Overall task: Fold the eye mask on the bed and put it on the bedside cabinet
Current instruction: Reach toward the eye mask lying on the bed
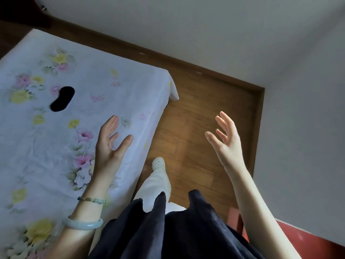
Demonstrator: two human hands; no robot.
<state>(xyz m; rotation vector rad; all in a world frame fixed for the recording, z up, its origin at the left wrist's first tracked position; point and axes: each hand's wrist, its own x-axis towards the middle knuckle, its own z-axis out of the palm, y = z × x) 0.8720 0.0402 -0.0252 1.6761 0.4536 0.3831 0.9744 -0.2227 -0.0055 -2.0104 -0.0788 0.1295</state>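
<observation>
A black eye mask (62,98) lies flat and unfolded on the bed (46,146), which has a white sheet printed with pink and yellow flowers. My left hand (110,141) hovers over the bed's right part, fingers apart and empty, some way below and right of the mask. My right hand (225,139) is raised over the wooden floor beside the bed, fingers spread, holding nothing. No bedside cabinet can be identified in view.
A strip of wooden floor (201,113) runs between the bed's edge and the white walls (298,128). My leg in pale trousers and a white shoe (158,163) stands there. A red surface (306,240) shows at the lower right. Dark furniture (18,14) sits at the top left.
</observation>
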